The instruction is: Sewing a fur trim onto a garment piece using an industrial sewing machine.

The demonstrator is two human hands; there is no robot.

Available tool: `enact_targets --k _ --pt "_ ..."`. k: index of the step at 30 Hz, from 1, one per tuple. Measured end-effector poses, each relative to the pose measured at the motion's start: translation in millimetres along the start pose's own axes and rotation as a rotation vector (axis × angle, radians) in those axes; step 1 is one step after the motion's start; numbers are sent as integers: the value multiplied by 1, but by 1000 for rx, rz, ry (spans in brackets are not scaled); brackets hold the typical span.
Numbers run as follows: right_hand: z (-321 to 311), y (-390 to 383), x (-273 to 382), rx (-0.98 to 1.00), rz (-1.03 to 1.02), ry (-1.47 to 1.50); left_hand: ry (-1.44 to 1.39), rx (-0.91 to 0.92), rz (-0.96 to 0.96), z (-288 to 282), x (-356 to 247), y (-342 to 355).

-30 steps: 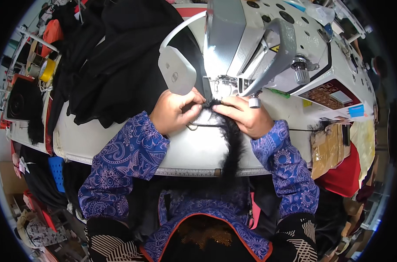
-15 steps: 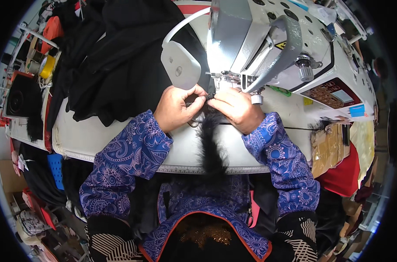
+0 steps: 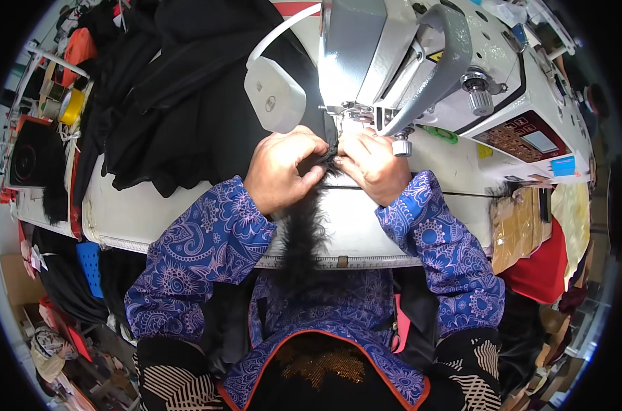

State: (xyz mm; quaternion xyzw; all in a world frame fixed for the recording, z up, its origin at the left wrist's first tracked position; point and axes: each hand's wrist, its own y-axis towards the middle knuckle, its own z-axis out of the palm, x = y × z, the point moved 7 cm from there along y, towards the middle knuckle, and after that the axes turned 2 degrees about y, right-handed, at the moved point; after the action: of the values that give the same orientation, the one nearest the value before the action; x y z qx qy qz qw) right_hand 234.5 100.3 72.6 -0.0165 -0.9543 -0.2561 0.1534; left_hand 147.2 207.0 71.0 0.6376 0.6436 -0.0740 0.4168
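A strip of black fur trim [image 3: 304, 236] runs from my fingers down over the table's front edge toward my lap. My left hand [image 3: 283, 170] pinches its upper end from the left, thumb and fingers closed on it. From the other side my right hand [image 3: 372, 166] grips the same end, fingers curled close to the needle area of the sewing machine [image 3: 386, 61]. The needle and presser foot are partly hidden behind my fingers. Black cloth [image 3: 194, 103] lies spread to the left of the machine, reaching up to my left hand.
A white lamp head [image 3: 275, 96] hangs on a bent arm just above my left hand. The white table [image 3: 352, 222] has a measuring tape along its front edge. At right sits a tape-wrapped brown package [image 3: 516, 229]; at left, a roll of yellow tape [image 3: 72, 105].
The fur trim's hanging end has swung left, and its upper end now shows between my hands. My right fingers have curled in more. The whole view has shifted slightly.
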Motion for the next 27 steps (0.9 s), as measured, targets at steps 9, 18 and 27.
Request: enact_targets --k 9,18,27 --pt "-5 2 9 -21 -162 9 59 20 168 -2 -3 0" --pt "-9 9 25 2 -248 -92 250 50 159 -10 -6 -14" --pt "-10 8 24 69 -243 -116 170 29 144 -14 -10 -23"
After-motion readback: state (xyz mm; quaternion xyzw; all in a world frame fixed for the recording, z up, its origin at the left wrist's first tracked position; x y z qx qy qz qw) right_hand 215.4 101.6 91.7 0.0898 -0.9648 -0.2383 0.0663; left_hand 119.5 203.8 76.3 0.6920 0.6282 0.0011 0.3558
